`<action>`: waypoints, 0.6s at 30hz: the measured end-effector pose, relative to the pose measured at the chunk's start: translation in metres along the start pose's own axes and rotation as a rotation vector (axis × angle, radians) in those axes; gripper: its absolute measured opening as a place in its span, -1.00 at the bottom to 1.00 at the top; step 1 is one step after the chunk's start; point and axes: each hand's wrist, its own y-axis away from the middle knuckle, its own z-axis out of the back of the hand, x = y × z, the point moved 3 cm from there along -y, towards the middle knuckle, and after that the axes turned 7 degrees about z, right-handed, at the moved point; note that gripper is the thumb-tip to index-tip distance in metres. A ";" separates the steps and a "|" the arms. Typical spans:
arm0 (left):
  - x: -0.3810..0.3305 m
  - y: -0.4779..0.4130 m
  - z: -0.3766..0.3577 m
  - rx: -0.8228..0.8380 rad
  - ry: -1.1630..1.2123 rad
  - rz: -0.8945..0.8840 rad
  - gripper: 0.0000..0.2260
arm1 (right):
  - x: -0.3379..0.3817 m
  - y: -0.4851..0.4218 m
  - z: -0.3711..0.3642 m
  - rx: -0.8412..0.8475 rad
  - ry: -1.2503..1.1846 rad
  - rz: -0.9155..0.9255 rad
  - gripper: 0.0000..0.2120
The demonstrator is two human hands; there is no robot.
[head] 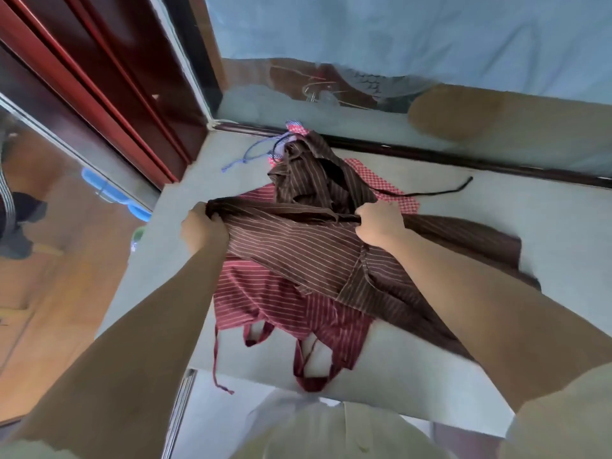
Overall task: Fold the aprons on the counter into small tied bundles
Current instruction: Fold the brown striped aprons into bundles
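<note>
While clutching the bunched brown striped apron [298,246] with left hand [200,226] and right hand [377,223], holds it over the red striped apron [275,303] on the counter [513,207]; seems barely begun: no tied bundle anywhere, with red checked apron [364,170] farther back unfolded too

Bare counter [496,233] lies right of the piled aprons [298,260]; the glass wall [364,104] bounds the back.
</note>
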 end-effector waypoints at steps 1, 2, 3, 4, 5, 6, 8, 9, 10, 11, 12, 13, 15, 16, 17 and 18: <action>-0.002 -0.005 -0.001 0.011 0.010 0.003 -0.69 | 0.006 -0.007 -0.002 -0.007 -0.010 0.021 -0.77; -0.005 -0.010 -0.003 0.027 0.020 0.008 -0.65 | 0.011 -0.013 -0.004 -0.004 -0.032 0.032 -0.74; -0.011 -0.010 -0.007 0.043 0.020 0.008 -0.61 | 0.013 -0.018 -0.007 -0.004 -0.058 0.037 -0.70; -0.017 -0.008 -0.012 0.051 0.016 -0.006 -0.56 | 0.015 -0.020 -0.010 -0.001 -0.085 0.044 -0.68; -0.022 -0.004 -0.018 0.054 0.013 -0.044 -0.51 | 0.017 -0.021 -0.013 -0.010 -0.104 0.060 -0.66; -0.031 -0.002 -0.027 0.070 -0.001 -0.112 -0.49 | 0.017 -0.024 -0.016 -0.023 -0.127 0.066 -0.64; -0.049 0.010 -0.042 0.108 -0.040 -0.333 -0.55 | 0.014 -0.023 -0.020 -0.086 -0.221 0.093 -0.56; -0.058 0.020 -0.049 0.144 -0.048 -0.464 -0.60 | 0.012 -0.020 -0.021 -0.120 -0.296 0.110 -0.52; -0.068 0.031 -0.058 0.195 -0.055 -0.598 -0.66 | 0.007 -0.014 -0.023 -0.160 -0.372 0.120 -0.50; -0.075 0.043 -0.065 0.257 -0.064 -0.715 -0.70 | 0.003 -0.008 -0.023 -0.198 -0.443 0.116 -0.50; -0.082 0.057 -0.073 0.325 -0.080 -0.817 -0.72 | -0.005 -0.001 -0.024 -0.236 -0.500 0.076 -0.51; -0.086 0.068 -0.079 0.386 -0.105 -0.895 -0.72 | -0.013 0.006 -0.025 -0.271 -0.543 0.012 -0.51; -0.089 0.087 -0.094 0.470 -0.195 -1.013 -0.66 | -0.037 0.022 -0.031 -0.318 -0.540 -0.168 -0.52; -0.090 0.095 -0.102 0.499 -0.261 -1.056 -0.60 | -0.051 0.033 -0.037 -0.319 -0.499 -0.270 -0.52; -0.089 0.099 -0.110 0.513 -0.333 -1.078 -0.53 | -0.064 0.043 -0.044 -0.297 -0.464 -0.370 -0.49; -0.087 0.101 -0.116 0.518 -0.399 -1.080 -0.47 | -0.075 0.054 -0.052 -0.257 -0.459 -0.463 -0.43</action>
